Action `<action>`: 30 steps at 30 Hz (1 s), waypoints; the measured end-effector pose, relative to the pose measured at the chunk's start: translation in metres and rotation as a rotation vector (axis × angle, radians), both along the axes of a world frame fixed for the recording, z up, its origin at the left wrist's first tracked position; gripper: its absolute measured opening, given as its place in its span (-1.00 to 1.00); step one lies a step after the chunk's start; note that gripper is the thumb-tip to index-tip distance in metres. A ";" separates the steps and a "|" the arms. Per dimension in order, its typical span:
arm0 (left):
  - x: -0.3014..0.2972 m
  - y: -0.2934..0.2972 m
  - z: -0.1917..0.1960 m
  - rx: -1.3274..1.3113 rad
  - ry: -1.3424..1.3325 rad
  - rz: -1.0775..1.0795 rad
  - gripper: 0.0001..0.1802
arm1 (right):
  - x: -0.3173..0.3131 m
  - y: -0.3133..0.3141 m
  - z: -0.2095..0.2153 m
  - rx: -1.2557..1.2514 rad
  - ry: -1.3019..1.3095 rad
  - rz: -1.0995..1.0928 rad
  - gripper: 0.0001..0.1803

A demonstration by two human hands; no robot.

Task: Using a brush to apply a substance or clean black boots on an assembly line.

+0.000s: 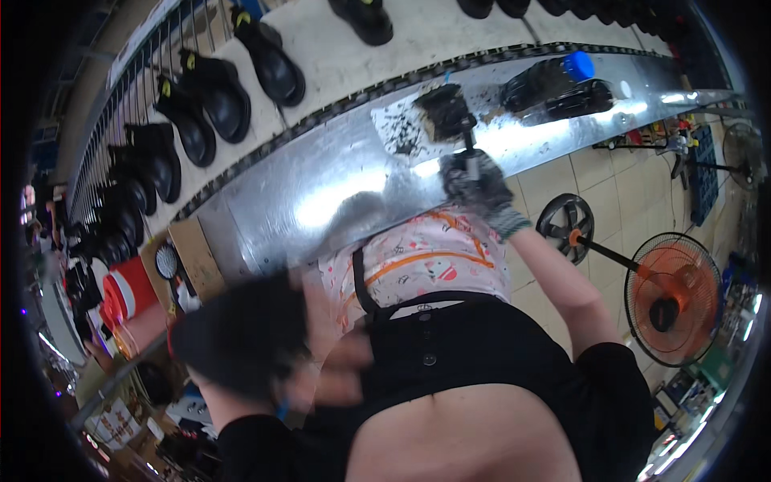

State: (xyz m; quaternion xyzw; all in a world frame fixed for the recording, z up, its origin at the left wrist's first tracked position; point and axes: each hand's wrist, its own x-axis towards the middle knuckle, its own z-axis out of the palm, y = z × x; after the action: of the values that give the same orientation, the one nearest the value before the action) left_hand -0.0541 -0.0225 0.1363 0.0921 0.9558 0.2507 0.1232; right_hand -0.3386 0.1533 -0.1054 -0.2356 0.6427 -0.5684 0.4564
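My right hand (475,186), in a grey knitted glove, grips the handle of a black brush (446,112). The bristles rest on a white sheet (395,128) smeared with black, which lies on a shiny metal shelf (321,193). A black bottle with a blue cap (554,79) lies on the shelf just right of the brush. My left hand (341,377) is blurred at the lower left, close to my body, and holds a black boot (241,333).
Beyond the shelf, several black boots (210,92) stand in a row on a pale belt edged by a chain. An orange standing fan (673,297) and a black fan (566,226) stand on the tiled floor at the right. A red container (128,293) stands at the left.
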 end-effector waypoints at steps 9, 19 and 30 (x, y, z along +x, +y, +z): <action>0.051 0.063 0.036 0.723 0.174 -0.283 -0.45 | -0.034 0.015 0.123 0.232 0.129 0.169 -0.81; 0.003 0.079 0.013 0.762 0.244 -0.236 -0.40 | -0.022 0.070 0.146 0.186 0.089 -0.036 -0.77; -0.101 0.173 0.026 0.718 0.395 -0.061 -0.34 | -0.004 0.077 0.127 0.196 0.258 0.006 -0.36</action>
State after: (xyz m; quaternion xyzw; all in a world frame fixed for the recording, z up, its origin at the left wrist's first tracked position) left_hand -0.1552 0.1506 0.1620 0.2039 0.8098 0.5418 -0.0954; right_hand -0.3431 0.2306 0.0221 -0.2630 0.7478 -0.4666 0.3924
